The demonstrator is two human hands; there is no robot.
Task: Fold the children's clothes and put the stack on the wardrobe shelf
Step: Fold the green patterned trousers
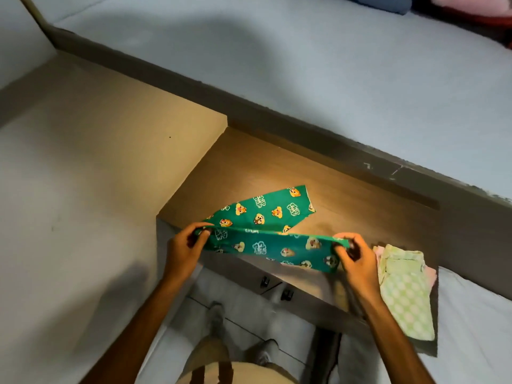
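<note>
Pale blue bed sheet (360,79), wooden side table (277,167), 2 dark drawer handles (265,281), grey floor (249,306)

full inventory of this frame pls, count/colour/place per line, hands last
green printed garment: 1, green with cartoon print, partly on the wooden surface, near edge lifted and stretched between both hands
folded clothes: small pile, pale green check on top with pink beneath, right end of the wooden surface
wooden surface: 1, brown, centre, below the bed edge
bed: 1, light blue sheet, across the top
bundled fabrics: blue, pink and red, top right on the bed, too blurred to count
drawer handles: 2, dark, below the surface's front edge
left hand: 1, grip shut on the garment's left end
right hand: 1, grip shut on the garment's right end
</note>
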